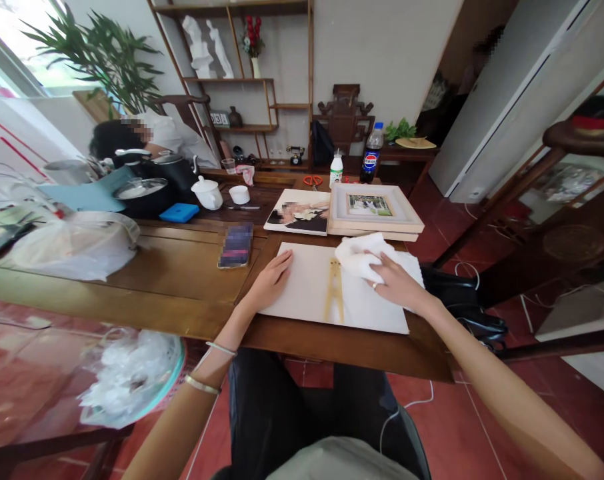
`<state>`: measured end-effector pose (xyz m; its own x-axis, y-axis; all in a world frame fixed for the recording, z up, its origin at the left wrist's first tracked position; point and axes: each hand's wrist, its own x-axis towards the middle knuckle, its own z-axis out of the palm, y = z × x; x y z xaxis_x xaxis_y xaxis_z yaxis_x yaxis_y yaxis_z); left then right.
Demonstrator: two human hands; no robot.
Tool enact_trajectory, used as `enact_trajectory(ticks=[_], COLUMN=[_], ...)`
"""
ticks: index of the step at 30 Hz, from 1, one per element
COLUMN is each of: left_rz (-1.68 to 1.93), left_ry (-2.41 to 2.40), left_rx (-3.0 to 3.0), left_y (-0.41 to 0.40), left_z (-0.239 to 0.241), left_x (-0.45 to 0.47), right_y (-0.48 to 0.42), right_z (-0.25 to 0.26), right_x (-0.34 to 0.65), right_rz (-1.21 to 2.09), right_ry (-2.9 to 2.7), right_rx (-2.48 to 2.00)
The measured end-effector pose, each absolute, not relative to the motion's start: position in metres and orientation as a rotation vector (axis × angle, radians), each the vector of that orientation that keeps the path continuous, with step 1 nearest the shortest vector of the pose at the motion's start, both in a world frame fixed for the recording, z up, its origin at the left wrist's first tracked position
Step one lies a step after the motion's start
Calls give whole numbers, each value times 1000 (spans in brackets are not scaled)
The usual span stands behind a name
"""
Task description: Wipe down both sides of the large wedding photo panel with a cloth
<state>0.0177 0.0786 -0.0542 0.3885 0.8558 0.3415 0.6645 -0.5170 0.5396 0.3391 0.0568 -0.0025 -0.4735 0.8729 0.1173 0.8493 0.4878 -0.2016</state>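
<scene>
A flat white board (307,280) lies before me near the table's front edge. On its middle rests a yellowish A-shaped stand (334,293), narrow end pointing away from me. My left hand (273,279) is laid on the board's left edge, fingers stretched out and holding nothing. A bunched white cloth (358,259), perhaps a paper towel, is gripped in my right hand (393,285) over the board's right half. More white material spreads beneath that hand and covers the board's upper right corner. My right fingertips are partly hidden in the folds.
Behind the board are a printed picture panel (302,212) and stacked pale picture frames (377,208). A phone (236,245) lies to the left. Further back stand a cola bottle (372,155), white bottle (336,170) and teapot (208,193). A person (177,137) leans at the far left.
</scene>
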Motion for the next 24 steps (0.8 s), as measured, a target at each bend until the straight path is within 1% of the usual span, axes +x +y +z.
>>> enact_trajectory(ticks=[3, 5, 8, 12, 15, 19, 24], left_rz=[866, 869, 869, 866, 857, 869, 869], left_ry=[1326, 1325, 1324, 1322, 1322, 1312, 1307], left_rx=[2333, 2328, 2327, 2324, 2322, 2335, 2337], left_y=[79, 80, 80, 79, 79, 81, 80], left_z=[-55, -56, -56, -55, -55, -57, -56], left_x=[18, 18, 18, 18, 18, 17, 17], right_y=[70, 56, 7, -67, -89, -55, 33], right_z=[-3, -3, -1, 5, 11, 14, 1], right_x=[337, 334, 328, 318, 316, 324, 325], right_rz=[119, 82, 98, 234, 320, 350, 204], right_ry=[-2517, -2555, -2606, -2674, -2694, -2650, -2572], right_rx=[-1506, -1471, -1413, -1364, -1340, -1388, -1462])
